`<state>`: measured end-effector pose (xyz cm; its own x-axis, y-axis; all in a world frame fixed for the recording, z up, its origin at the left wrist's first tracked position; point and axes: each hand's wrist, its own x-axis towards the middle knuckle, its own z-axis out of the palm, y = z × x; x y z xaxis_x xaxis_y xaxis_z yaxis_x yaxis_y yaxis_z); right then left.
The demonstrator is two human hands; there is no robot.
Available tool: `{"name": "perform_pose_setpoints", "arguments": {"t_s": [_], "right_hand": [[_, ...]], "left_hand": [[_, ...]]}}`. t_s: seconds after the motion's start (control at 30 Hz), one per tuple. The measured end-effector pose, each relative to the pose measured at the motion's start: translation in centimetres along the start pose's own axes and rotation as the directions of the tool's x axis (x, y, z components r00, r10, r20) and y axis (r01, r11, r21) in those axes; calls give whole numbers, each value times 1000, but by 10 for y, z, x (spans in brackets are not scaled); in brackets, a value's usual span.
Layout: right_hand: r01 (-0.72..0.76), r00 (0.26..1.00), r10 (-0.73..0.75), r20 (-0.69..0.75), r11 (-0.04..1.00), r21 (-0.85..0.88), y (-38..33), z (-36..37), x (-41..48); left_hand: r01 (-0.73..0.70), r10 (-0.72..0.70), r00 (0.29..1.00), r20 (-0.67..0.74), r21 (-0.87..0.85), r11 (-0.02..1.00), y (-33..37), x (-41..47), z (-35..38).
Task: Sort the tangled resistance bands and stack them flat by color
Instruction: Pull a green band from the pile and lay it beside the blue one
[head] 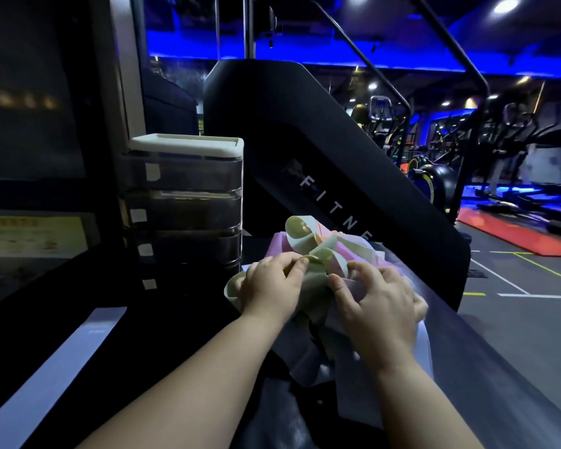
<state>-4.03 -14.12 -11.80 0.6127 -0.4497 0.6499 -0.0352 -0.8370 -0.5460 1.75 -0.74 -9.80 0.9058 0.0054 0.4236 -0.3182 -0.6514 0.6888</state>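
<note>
White capitals reading "FITNE" run down the slanted black machine housing (337,176); the letters after them are hidden behind the resistance bands (324,254). To the left a yellow sign (30,234) carries writing too blurred to read. The smoky drawer unit (185,202) with a white top has a small white tag (152,171) on each drawer front, and no writing can be made out on them.

The resistance bands lie in a loose tangle on the dark bench (486,367), just right of the drawer unit and in front of the machine housing. They are wide, flat, thin strips, curled and looped over one another. A pale green band (300,230) stands up in an open loop at the top, a pink band (277,246) lies under it at the left, and a lilac band (425,348) trails toward the near edge.

The left hand (269,286) has its grip pinching a fold of the pale green band between thumb and forefinger. The right hand (379,303) has its grip curled into the tangle, thumb and forefinger pinching a pale fold.
</note>
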Motion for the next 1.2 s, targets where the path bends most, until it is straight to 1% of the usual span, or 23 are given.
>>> {"name": "perform_pose_setpoints", "arguments": {"t_s": [0.07, 0.1, 0.17, 0.23, 0.37, 0.47, 0.53, 0.67, 0.73, 0.8, 0.87, 0.93, 1.03, 1.1, 1.17, 1.2], "right_hand": [[-17, 1000, 17, -7, 999, 50, -1, -3, 1], [-30, 1000, 30, 4, 997, 73, -2, -4, 2], [-41, 999, 39, 18, 991, 128, -5, -6, 0], [-20, 1000, 18, 16, 986, 168, -8, -9, -1], [19, 1000, -22, 12, 974, 224, -9, -14, -2], [59, 998, -48, -42, 943, 328, -9, -19, -1], [87, 996, -67, -60, 893, 441, -8, -21, -1], [144, 987, -161, -26, 783, 605, -8, -27, -3], [180, 977, -213, -23, 760, 624, -13, -32, -7], [230, 960, -279, -9, 773, 592, -20, -35, -12], [253, 936, -348, 61, 781, 571, -26, -35, -19], [204, 920, -360, 152, 774, 599, -31, -34, -25], [-37, 873, -346, 343, 655, 754, -43, -39, -34], [-102, 846, -369, 385, 597, 796, -48, -40, -38], [-115, 832, -395, 391, 565, 817, -50, -38, -41], [-99, 830, -407, 381, 565, 819, -50, -36, -42]], "left_hand": [[-30, 28, 999, -18, -93, 995, 3, -4, -1], [-32, 31, 999, -6, -143, 989, 5, -6, -3], [-13, 27, 998, 58, -217, 976, 10, -10, -10], [0, 35, 993, 110, -299, 954, 15, -13, -17], [17, 54, 985, 166, -395, 919, 22, -20, -34], [94, 37, 974, 223, -548, 831, 27, -31, -48], [132, 46, 962, 269, -606, 784, 29, -39, -57], [160, 70, 955, 288, -700, 696, 24, -57, -70], [171, 73, 957, 281, -750, 639, 18, -68, -71], [188, 64, 961, 269, -804, 564, 12, -76, -72], [213, 55, 961, 272, -852, 479, 6, -80, -72], [243, 59, 955, 290, -883, 402, 1, -81, -73], [242, 76, 954, 289, -896, 373, -5, -79, -74], [254, 70, 954, 292, -908, 333, -8, -77, -76], [273, 60, 952, 302, -919, 285, -9, -77, -76], [278, 57, 951, 304, -921, 271, -10, -77, -76]]}}
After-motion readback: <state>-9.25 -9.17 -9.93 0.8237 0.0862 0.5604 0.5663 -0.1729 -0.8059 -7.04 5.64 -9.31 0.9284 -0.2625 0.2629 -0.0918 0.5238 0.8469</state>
